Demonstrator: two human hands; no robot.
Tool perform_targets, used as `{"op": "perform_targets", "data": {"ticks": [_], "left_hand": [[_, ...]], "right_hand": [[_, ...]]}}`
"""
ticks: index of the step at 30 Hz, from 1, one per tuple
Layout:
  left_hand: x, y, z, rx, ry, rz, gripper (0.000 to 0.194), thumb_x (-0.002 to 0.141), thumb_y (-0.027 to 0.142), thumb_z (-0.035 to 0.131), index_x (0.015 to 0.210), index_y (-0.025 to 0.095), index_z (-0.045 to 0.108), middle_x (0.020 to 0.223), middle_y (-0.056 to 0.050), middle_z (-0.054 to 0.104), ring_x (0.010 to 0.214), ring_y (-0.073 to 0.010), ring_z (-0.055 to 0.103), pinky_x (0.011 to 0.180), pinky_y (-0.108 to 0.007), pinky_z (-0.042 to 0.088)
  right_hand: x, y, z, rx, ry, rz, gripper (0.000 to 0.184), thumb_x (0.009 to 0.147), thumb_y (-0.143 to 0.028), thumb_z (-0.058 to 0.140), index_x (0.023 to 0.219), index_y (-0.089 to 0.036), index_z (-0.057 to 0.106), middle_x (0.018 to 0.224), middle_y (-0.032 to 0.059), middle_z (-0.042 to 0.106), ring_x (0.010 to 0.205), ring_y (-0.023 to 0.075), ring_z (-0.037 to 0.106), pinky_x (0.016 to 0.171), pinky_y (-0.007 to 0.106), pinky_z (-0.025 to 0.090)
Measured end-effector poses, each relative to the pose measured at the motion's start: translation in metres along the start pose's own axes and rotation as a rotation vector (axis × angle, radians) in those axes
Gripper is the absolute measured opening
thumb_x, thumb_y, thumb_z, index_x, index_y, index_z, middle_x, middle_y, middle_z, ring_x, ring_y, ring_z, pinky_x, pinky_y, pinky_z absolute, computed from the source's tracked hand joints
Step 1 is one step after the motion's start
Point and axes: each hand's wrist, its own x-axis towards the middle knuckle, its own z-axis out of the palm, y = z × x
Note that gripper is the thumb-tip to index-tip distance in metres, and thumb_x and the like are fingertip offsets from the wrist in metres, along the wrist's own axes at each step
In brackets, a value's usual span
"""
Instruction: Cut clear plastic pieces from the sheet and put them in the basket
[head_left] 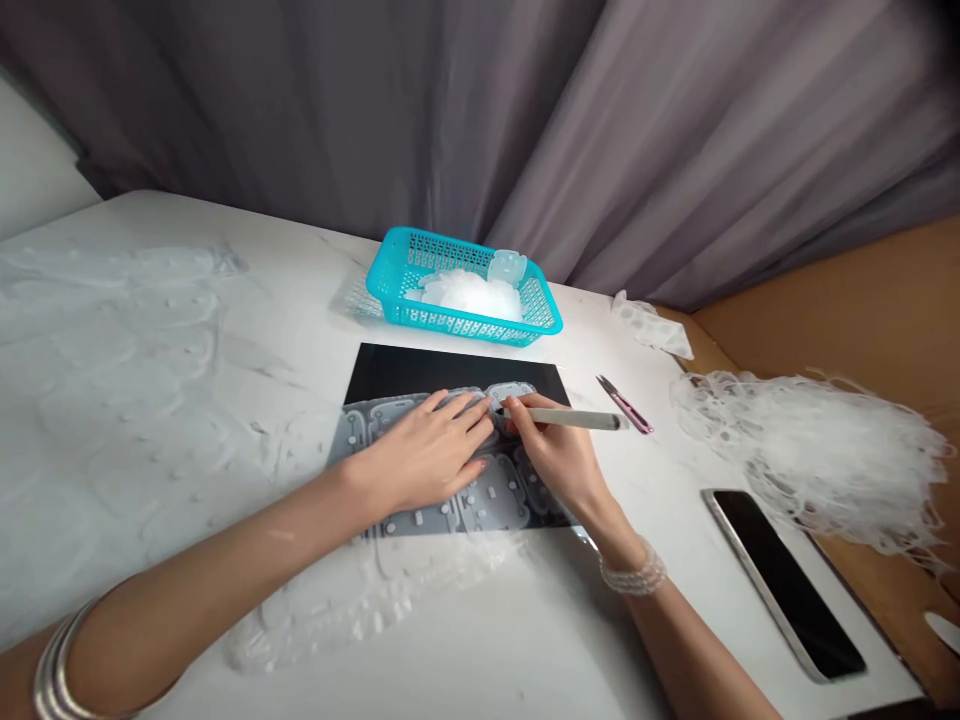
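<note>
A clear plastic sheet [493,494] with rounded, molded pieces and small raised bumps lies partly over a black mat [457,367]. My left hand [427,455] rests flat on the sheet, fingers spread, holding nothing. Pinched in my right hand [559,450] is a white pen-shaped tool [577,418], its dark tip against the sheet's upper right part, close to my left fingertips. Whether that tip is a blade or a nib cannot be made out. My hands cover some of the molded pieces.
Behind the mat stands a turquoise basket [469,328] holding translucent pieces [480,295]. More clear sheets [135,380] spread across the left. On the right are thread snips [626,404], a phone [787,585], a heap of clear plastic offcuts [817,450] and a crumpled plastic bit [652,328].
</note>
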Motion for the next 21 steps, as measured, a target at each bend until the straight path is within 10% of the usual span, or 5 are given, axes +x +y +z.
{"op": "perform_targets", "data": {"ticks": [11,21], "left_hand": [[0.001,0.0,-0.006,-0.036,-0.007,-0.004,0.049,0.103,0.038,0.037,0.14,0.008,0.048,0.151,-0.017,0.048,0.14,-0.0309,0.043,0.113,-0.049,0.034],[-0.001,-0.004,0.003,-0.02,-0.005,0.025,0.055,0.104,0.039,0.036,0.143,0.001,0.046,0.153,-0.021,0.044,0.143,-0.0339,0.039,0.115,-0.052,0.032]], "right_hand": [[-0.009,-0.016,-0.004,-0.269,-0.048,-0.062,0.036,0.097,-0.028,0.047,0.062,-0.023,0.045,0.052,-0.0016,0.051,0.045,0.0128,0.036,0.051,0.03,0.03],[-0.017,-0.004,0.01,-0.334,-0.063,-0.323,0.03,0.103,-0.021,0.034,0.103,-0.017,0.064,0.096,0.0126,0.063,0.087,0.0242,0.06,0.077,0.038,0.049]]}}
